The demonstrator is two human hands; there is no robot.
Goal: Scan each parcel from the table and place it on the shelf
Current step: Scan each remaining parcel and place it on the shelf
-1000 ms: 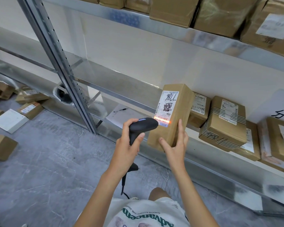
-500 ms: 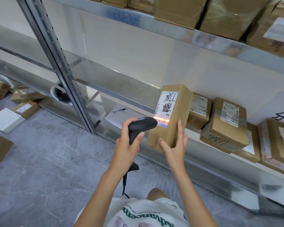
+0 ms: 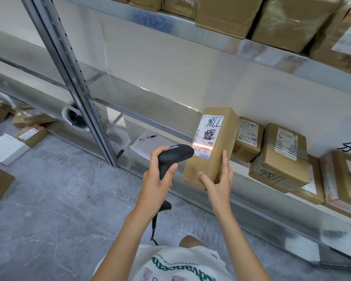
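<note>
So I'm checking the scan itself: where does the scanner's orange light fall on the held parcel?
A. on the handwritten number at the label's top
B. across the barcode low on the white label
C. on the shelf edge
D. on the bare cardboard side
B: the scanner in the left hand throws its orange line across the barcode low on the label of the parcel held by the right hand.

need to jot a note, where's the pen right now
In the head view the pen lies on a sheet of paper on the low shelf, left of the scanner.
</note>
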